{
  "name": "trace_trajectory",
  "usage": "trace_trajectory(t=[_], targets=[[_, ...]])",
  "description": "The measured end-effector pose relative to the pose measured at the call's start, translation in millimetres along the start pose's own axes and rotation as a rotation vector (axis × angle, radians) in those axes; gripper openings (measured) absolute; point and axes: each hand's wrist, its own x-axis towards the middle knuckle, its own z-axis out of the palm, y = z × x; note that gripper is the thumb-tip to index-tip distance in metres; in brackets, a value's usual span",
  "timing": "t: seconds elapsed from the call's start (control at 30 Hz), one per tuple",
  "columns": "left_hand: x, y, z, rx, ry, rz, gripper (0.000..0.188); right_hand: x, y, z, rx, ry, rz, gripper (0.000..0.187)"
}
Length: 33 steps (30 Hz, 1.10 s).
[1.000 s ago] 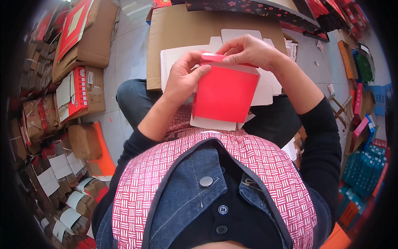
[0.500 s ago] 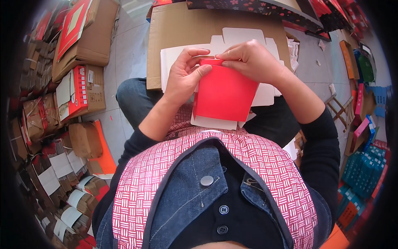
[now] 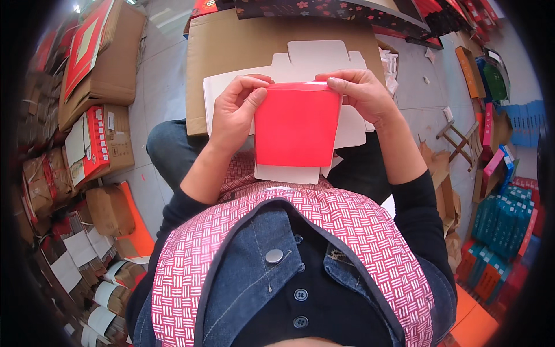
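Nearest, I see a red-and-white apron (image 3: 191,260), just short of the red box (image 3: 296,127), whose white flap (image 3: 286,174) sticks out toward it. At the box's far left corner, the left hand (image 3: 233,111) has its grip clamped on the edge; at its far right corner, the right hand (image 3: 369,97) pinches likewise. Beyond the box, white card (image 3: 315,56) lies on brown cardboard (image 3: 231,49); farther past it sits a dark flowered carton (image 3: 324,10).
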Motion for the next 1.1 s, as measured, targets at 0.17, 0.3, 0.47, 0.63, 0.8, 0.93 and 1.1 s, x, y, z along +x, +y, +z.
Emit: trace_trajectory(t=[0.17, 0.3, 0.47, 0.63, 0.8, 0.93, 1.1], targets=[[5, 5, 11, 0.711, -0.033, 0.293, 0.01, 5, 8, 15, -0.051, 0.081, 0.007, 0.028], [15, 12, 30, 0.951, -0.108, 0.392, 0.014, 11, 11, 19, -0.067, 0.091, 0.037, 0.027], [21, 14, 38, 0.976, -0.182, 0.287, 0.012, 11, 5, 25, -0.136, 0.126, 0.058, 0.024], [29, 7, 38, 0.888, -0.189, 0.132, 0.011, 14, 15, 25, -0.288, 0.118, -0.029, 0.024], [28, 8, 34, 0.884, -0.147, 0.13, 0.009, -2, 10, 37, -0.153, 0.107, -0.076, 0.027], [30, 10, 33, 0.88, -0.164, 0.108, 0.009, -8, 36, 38, -0.181, 0.194, -0.225, 0.027], [27, 10, 29, 0.929, -0.123, 0.174, 0.01, -16, 47, 50, -0.307, 0.134, -0.335, 0.042]])
